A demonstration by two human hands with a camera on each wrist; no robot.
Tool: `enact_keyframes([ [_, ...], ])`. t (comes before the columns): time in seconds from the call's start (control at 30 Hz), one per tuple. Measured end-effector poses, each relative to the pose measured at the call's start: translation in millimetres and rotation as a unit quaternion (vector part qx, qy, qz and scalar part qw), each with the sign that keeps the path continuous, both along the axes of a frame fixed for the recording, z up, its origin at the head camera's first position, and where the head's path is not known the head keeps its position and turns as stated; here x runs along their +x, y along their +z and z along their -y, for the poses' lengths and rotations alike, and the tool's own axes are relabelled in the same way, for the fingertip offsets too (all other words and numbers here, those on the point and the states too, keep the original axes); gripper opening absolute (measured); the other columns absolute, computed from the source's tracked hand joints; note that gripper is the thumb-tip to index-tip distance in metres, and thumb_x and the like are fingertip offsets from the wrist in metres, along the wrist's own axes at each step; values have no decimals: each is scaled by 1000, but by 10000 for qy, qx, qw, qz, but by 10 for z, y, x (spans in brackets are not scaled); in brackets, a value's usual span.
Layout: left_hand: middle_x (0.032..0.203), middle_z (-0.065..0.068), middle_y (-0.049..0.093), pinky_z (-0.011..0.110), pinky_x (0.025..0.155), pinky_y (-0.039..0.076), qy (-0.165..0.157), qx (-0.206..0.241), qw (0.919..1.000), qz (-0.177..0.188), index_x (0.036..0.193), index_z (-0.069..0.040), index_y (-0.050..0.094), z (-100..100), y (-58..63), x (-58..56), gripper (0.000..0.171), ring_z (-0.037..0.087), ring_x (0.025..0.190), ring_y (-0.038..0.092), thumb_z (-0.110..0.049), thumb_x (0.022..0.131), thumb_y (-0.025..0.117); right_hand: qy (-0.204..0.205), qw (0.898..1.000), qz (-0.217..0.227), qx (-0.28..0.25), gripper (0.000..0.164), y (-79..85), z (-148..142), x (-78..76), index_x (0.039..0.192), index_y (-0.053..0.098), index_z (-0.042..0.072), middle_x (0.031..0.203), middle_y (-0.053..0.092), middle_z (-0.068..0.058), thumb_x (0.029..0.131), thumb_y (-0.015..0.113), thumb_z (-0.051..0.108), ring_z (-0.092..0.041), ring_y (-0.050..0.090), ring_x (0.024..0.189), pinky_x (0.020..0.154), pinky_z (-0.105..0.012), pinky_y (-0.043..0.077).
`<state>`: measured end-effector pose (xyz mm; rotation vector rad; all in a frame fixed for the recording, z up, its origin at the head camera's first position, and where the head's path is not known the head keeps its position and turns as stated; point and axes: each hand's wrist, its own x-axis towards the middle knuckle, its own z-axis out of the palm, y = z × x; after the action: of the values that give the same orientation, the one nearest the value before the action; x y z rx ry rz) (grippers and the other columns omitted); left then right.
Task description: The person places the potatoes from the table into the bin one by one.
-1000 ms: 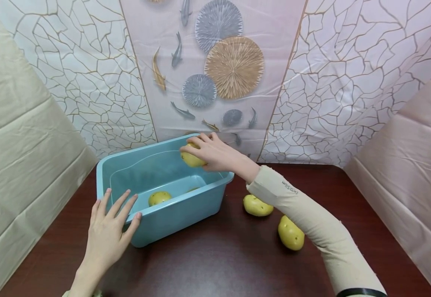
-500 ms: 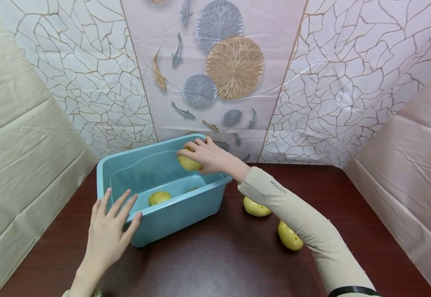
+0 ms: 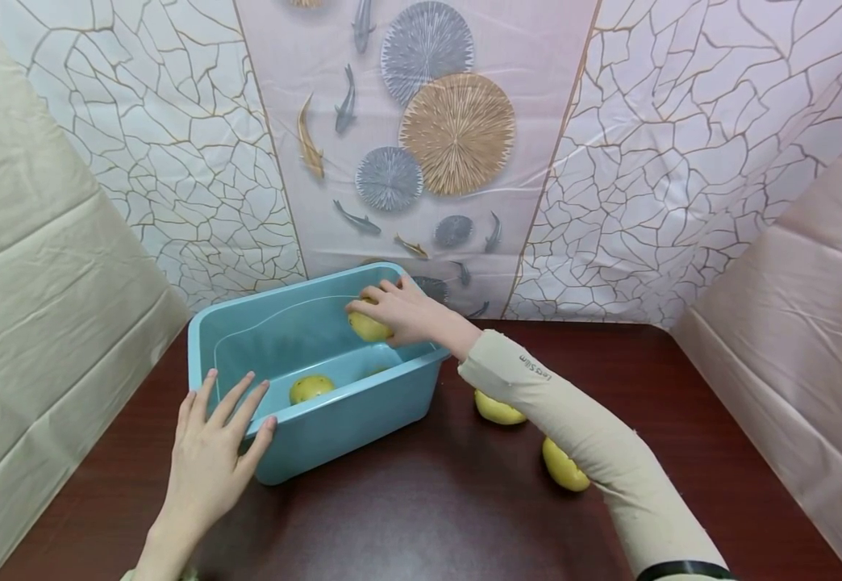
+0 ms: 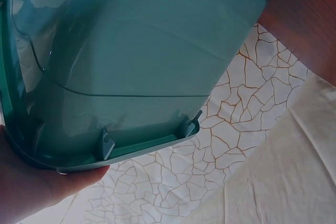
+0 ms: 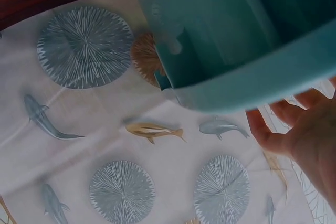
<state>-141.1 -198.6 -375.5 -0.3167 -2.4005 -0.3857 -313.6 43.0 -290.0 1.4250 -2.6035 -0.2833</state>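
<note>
My right hand [image 3: 408,315] grips a yellow potato [image 3: 368,327] above the right end of a light blue plastic basin [image 3: 352,432], its wrist over the right rim. The right wrist view has these fingers [image 5: 262,132] behind the basin's rim [image 5: 252,90], which hides the potato. With fingers spread and nearly straight, my left hand [image 3: 206,460] rests on the near left corner of the rim. One potato [image 3: 311,388] lies on the basin floor. Of another potato [image 3: 375,372], only a sliver shows past the near wall.
Two more potatoes lie on the dark red-brown table [image 3: 421,516] right of the basin: one potato [image 3: 497,409] near it, another potato [image 3: 564,466] closer to me. My right sleeve [image 3: 588,428] partly covers both. Patterned cloth [image 3: 610,242] hangs behind the table.
My right hand has moved slightly left and down with the potato, further into the basin. The sleeve now covers more of the two table potatoes. My left hand has stayed put.
</note>
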Motion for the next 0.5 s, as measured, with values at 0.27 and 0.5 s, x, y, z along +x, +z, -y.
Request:
enact_keyframes([
  [0.27,126,14,53,58,101,20,-6,-2,10000,-21,121,-12,56,0,3,0,43,37,134,22,-38,87,51,-87,9998,82,178,70,-29,32,5,133,35,27,130,43,-3,73,71,25,-23,44,109,83,-41,36],
  [0.5,126,14,53,58,101,20,-19,24,10000,-28,121,-12,56,3,0,-1,43,37,133,22,-37,87,51,-23,10000,41,1,50,15,23,20,129,43,28,125,48,-1,83,60,19,-20,45,104,77,-36,33],
])
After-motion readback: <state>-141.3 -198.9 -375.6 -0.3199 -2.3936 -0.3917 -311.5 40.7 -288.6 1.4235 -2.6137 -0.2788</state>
